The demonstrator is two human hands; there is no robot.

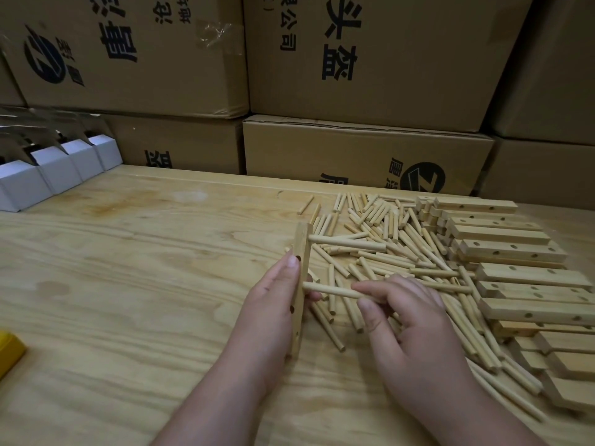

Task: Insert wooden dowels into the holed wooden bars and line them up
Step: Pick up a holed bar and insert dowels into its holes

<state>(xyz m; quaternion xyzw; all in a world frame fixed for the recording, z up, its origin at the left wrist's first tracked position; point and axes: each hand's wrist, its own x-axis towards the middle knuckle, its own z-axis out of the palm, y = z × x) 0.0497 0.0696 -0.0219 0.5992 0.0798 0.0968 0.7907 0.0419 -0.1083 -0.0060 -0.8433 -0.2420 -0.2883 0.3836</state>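
My left hand (273,304) grips the bar (302,284) upright; my right hand (405,317) pinches a dowel (328,290), feeding it square into the hole.

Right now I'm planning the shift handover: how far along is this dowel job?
Early. Done: one dowel sits in the held bar. In hand: the left hand steadies that bar while the right hand pushes a second dowel in. Left: its open holes, the stacked bars and loose dowels.

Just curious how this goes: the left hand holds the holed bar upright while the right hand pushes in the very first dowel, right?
Not the first. The head view shows one dowel already in the bar, held by the left hand; the right hand is adding a second dowel.
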